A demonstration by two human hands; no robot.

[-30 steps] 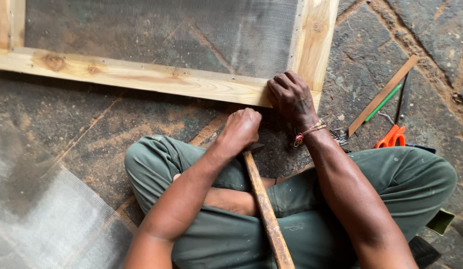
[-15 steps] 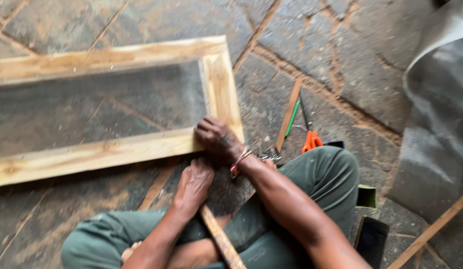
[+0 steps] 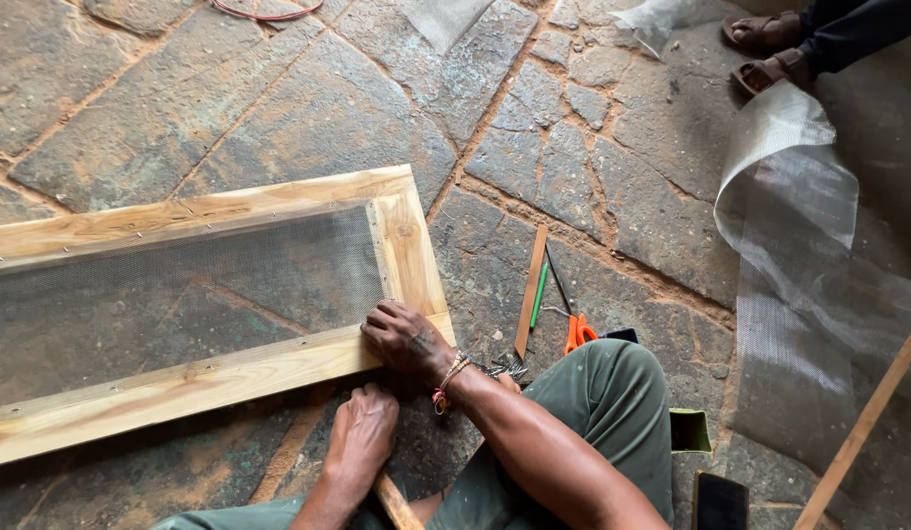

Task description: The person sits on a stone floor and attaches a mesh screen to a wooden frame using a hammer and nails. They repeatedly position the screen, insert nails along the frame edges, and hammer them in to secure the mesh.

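right hand (image 3: 408,341): flat, open, pressing wooden frame (image 3: 220,378) corner
left hand (image 3: 362,439): closed round wooden handle (image 3: 394,501)

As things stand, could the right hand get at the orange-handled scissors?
Probably yes: the right hand rests on the frame, and only bare stone floor and a thin wood strip lie before the scissors.

One wooden frame (image 3: 205,378), two hands (image 3: 406,339), one scissors (image 3: 576,329), two sandalled feet (image 3: 769,49).
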